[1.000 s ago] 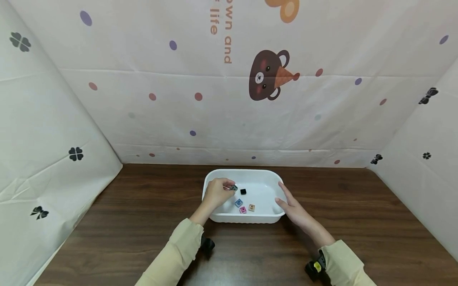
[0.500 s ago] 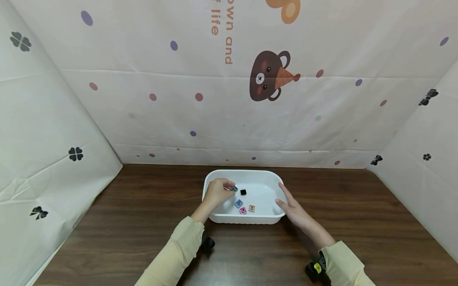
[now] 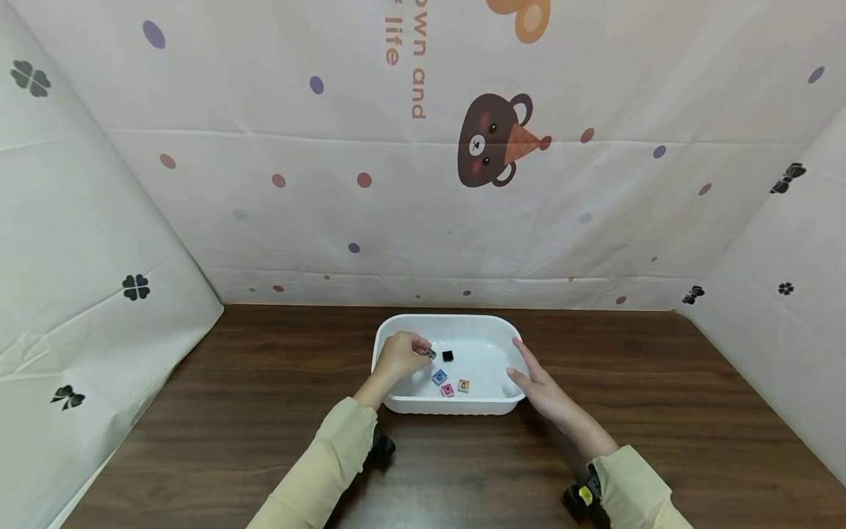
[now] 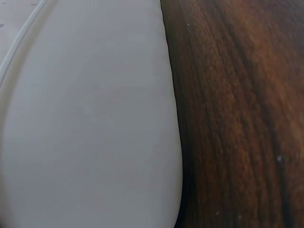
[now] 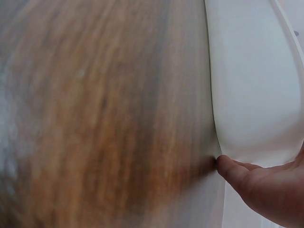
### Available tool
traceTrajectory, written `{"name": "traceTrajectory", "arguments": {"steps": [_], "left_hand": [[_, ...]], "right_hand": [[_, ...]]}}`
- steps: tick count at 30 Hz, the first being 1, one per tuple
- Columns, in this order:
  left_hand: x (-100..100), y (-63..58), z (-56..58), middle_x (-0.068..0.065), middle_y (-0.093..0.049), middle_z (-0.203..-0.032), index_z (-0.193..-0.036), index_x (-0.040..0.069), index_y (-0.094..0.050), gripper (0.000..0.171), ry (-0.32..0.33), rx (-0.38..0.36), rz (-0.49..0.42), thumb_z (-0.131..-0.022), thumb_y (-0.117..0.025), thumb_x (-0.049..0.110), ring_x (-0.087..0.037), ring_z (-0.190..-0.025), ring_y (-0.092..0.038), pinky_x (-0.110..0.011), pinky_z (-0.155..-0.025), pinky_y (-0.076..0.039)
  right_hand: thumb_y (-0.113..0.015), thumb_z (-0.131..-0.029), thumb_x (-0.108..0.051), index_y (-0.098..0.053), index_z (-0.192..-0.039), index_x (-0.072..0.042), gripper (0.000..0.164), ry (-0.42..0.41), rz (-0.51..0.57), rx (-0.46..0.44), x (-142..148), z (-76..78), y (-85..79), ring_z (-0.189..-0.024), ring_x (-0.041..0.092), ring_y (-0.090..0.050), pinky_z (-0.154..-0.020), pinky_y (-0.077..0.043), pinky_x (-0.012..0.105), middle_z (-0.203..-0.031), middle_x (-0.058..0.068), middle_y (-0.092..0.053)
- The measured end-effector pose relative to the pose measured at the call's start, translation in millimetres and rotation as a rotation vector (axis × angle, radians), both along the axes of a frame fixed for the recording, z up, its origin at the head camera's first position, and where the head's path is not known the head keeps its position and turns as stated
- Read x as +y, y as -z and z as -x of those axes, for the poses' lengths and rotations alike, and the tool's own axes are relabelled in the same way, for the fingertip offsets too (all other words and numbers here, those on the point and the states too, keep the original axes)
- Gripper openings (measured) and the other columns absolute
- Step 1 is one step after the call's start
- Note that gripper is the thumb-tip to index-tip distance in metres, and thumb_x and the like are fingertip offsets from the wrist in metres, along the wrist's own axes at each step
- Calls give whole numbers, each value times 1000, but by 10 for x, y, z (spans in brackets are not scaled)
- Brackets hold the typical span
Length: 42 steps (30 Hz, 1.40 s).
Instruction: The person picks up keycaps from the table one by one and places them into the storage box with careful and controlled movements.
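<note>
In the head view my left hand [image 3: 399, 358] reaches over the left side of a white plastic tray [image 3: 449, 405]. Between thumb and fingers it pinches a small dark block with a greenish patterned face [image 3: 431, 353], partly hidden by the fingertips. To its right lies a small black block [image 3: 448, 356]. A blue patterned block [image 3: 439, 377], a pink one [image 3: 447, 390] and a tan one [image 3: 463, 386] lie near the tray's front. My right hand [image 3: 543, 386] rests on the tray's right rim, fingers fairly straight. In the right wrist view, one digit touches the tray's outer wall [image 5: 256, 85].
The tray stands on a dark brown wood-grain table [image 3: 264, 411], near its back edge. A white printed cloth [image 3: 297, 220] hangs behind and at both sides. Black wrist cameras sit at the left cuff [image 3: 382, 450] and the right cuff [image 3: 579, 501].
The block in my left fingers has turned and sits slightly lower, its face now greenish. The right hand and the other blocks stay put; the head view has shifted a little.
</note>
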<state>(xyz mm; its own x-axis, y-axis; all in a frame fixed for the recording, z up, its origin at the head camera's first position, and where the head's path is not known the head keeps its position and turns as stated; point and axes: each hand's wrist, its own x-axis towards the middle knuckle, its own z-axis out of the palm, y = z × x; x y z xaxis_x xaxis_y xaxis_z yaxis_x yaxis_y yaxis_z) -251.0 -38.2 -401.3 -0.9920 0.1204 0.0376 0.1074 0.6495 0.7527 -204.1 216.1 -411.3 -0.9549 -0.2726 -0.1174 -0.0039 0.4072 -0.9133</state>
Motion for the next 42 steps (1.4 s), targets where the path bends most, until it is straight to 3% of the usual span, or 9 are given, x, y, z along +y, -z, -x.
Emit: {"name": "traceTrajectory", "arguments": {"steps": [10, 23, 35, 42], "left_hand": [[5, 3, 0, -1, -65, -79, -93, 4, -69, 19, -7, -29, 11, -74, -71, 9, -13, -75, -58, -27, -69, -46], [35, -39, -67, -3, -66, -87, -99, 6, -69, 19, 51, -18, 40, -83, -61, 13, -15, -81, -57, -31, -72, -46], [-20, -83, -200, -7, -67, -95, -106, 4, -67, 24, 94, 96, 70, -88, -56, 15, -22, -91, -61, -37, -81, -47], [-69, -85, -270, -7, -67, -104, -108, 7, -66, 25, 117, 184, 145, -88, -55, 17, -23, -95, -61, -38, -79, -48]], "right_hand": [[-37, -99, -22, 0, -147, -13, 61, -2, 7, 15, -1, 6, 4, -137, 35, 7, -105, 2, 57, -151, 18, 7], [-31, -100, -20, 1, -147, -15, 56, -7, 12, 5, 48, 16, 29, -137, 32, 8, -106, 0, 56, -152, 12, 7], [-30, -101, -19, 5, -146, -14, 58, -35, 24, 17, 56, 18, 15, -137, 31, 11, -106, 1, 55, -152, 9, 11], [-32, -100, -24, 3, -147, -14, 59, -35, 44, 26, 59, 14, 32, -136, 33, 11, -106, 1, 56, -151, 13, 10]]}}
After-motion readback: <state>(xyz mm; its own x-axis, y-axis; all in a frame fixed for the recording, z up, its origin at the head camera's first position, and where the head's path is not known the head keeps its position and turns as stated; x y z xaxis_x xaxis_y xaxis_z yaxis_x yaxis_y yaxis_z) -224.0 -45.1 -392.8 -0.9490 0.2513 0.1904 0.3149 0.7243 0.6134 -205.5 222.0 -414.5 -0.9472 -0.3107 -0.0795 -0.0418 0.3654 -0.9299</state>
